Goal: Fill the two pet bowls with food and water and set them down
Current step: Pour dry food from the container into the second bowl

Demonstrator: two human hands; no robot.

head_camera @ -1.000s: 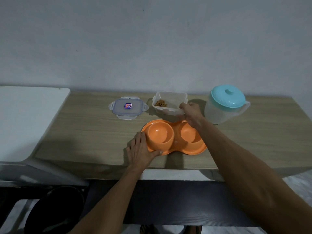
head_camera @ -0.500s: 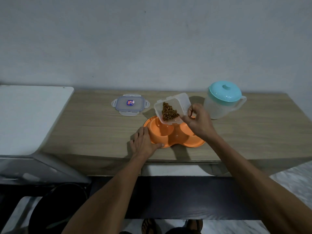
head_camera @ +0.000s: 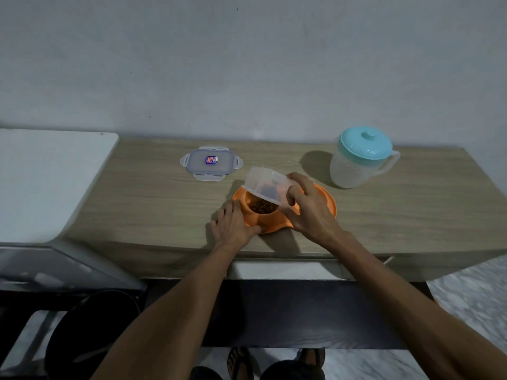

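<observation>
I see my right hand (head_camera: 310, 209) with its grip closed round a clear rectangular plastic food container (head_camera: 264, 185), which is tipped steeply with its mouth down and to the left over the left well of the orange double pet bowl (head_camera: 327, 205). Brown dry kibble (head_camera: 260, 207) lies heaped in that left well, and a little more shows dark through the container's wall. The right well is mostly hidden behind my right hand, so I cannot tell what is in it. My left hand (head_camera: 233, 227) lies flat on the wooden table (head_camera: 137, 204), its fingers loosely spread and the thumb pressed against the near left rim of the bowl; it clasps nothing. The bowl sits near the table's near edge, about the middle. The container's clear lid with grey clips and a small sticker (head_camera: 211, 163) lies flat further back on the left, apart from the bowl. A translucent plastic jug with a turquoise lid (head_camera: 359, 157) stands upright at the far right.
</observation>
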